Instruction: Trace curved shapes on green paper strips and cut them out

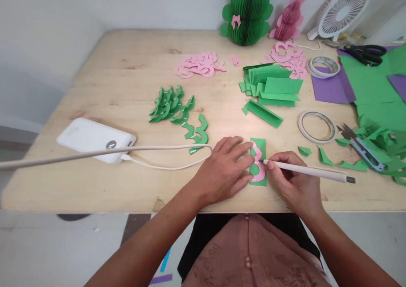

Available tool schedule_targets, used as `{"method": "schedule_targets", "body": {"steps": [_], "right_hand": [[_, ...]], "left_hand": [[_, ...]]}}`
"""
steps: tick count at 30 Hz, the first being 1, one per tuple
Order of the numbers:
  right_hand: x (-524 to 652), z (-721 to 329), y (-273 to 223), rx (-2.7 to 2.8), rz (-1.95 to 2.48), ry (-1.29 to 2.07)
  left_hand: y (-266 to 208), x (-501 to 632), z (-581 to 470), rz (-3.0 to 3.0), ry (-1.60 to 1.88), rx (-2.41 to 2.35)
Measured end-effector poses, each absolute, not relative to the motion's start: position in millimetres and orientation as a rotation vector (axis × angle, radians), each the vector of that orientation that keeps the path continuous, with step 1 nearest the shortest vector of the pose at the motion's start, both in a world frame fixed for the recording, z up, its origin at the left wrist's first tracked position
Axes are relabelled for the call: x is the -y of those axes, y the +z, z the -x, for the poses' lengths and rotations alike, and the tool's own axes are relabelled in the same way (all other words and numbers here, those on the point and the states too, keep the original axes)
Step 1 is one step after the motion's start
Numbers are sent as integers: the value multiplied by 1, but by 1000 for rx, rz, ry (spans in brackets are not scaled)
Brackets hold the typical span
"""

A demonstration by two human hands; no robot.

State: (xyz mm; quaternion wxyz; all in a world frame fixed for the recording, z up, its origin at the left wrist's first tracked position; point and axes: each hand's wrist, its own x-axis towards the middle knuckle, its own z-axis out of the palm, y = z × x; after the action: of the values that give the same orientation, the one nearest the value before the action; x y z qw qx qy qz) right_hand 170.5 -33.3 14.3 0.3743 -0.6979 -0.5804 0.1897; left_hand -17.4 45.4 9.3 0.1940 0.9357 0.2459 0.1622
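Observation:
A pink wavy paper cutout (261, 173) lies on a small green paper rectangle (259, 145) near the table's front edge. My left hand (223, 170) rests flat with its fingers spread, the fingertips pressing on the pink cutout's left side. In my right hand (293, 183) is a white pen (312, 169), gripped close to its tip. That tip touches or nearly touches the cutout's right edge, at the notch between its two curves. Left of my left hand lie several green wavy cutouts (170, 105). Folded green paper pieces (274, 86) sit behind the work.
Snips with blue handles (364, 151), green scraps (342, 164) and tape rolls (317, 127) lie to the right. Black scissors (364, 54) are farther back. A white power bank (95, 140) with a cable (158, 148) stretches across the left. Honeycomb paper figures (249, 14) and a fan (344, 12) stand behind.

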Motion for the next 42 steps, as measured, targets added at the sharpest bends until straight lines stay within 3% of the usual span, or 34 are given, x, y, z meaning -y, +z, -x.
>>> {"method": "schedule_targets", "body": {"steps": [42], "right_hand": [[35, -171, 16, 1465, 1808, 482]], "left_hand": [[10, -45, 17, -2626, 435, -698]]}}
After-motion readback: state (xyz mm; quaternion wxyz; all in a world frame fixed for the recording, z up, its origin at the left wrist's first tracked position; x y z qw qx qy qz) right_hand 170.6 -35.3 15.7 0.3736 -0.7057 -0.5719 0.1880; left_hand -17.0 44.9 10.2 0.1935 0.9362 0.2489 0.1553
